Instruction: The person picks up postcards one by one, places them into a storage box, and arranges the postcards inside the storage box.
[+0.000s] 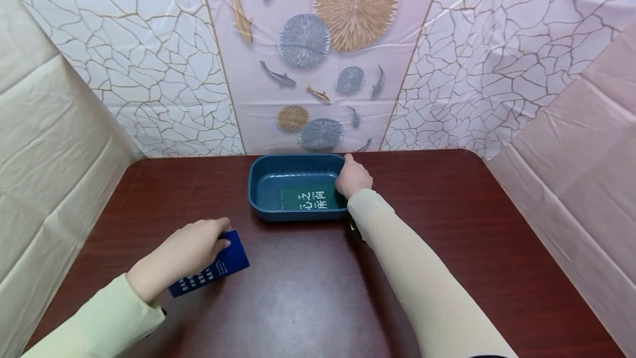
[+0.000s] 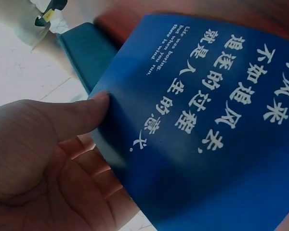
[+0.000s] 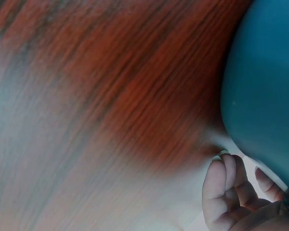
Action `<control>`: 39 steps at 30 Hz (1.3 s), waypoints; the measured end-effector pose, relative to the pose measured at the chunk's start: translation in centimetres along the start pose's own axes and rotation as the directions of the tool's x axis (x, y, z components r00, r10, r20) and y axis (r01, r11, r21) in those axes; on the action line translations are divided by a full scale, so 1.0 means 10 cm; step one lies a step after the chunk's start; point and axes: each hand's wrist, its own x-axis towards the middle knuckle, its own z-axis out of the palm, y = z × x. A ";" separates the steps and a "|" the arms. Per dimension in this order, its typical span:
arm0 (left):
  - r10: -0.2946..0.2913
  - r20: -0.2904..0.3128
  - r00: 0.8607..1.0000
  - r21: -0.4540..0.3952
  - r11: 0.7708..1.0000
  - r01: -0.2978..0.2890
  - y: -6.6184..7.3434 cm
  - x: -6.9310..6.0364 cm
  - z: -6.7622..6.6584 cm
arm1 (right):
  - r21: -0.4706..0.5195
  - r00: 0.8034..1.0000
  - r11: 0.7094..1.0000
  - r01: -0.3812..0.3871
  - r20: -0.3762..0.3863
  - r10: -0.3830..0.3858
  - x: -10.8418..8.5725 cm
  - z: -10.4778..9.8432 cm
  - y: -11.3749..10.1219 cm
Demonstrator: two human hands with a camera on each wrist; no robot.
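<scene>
My left hand pinches a blue notebook by its edge, thumb on the printed cover and fingers behind it. White Chinese characters and a few English lines show on the notebook in the left wrist view. The notebook is tilted, at the left front of the table. Farther back stands a dark teal rectangular basin, with a green notebook lying inside. My right hand grips the basin's right end at the rim. In the right wrist view, curled fingers show beside the basin's outer wall.
The dark red-brown wooden table has a glossy surface. Behind the basin rises a patterned cloth backdrop with fish and round motifs. Pale cloth walls flank the table on both sides.
</scene>
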 end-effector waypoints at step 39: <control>0.229 -0.509 0.829 -0.053 0.954 -0.296 0.68 1.04 -0.37 | -0.006 1.000 1.000 -0.018 0.009 0.018 0.04 0.02 -0.02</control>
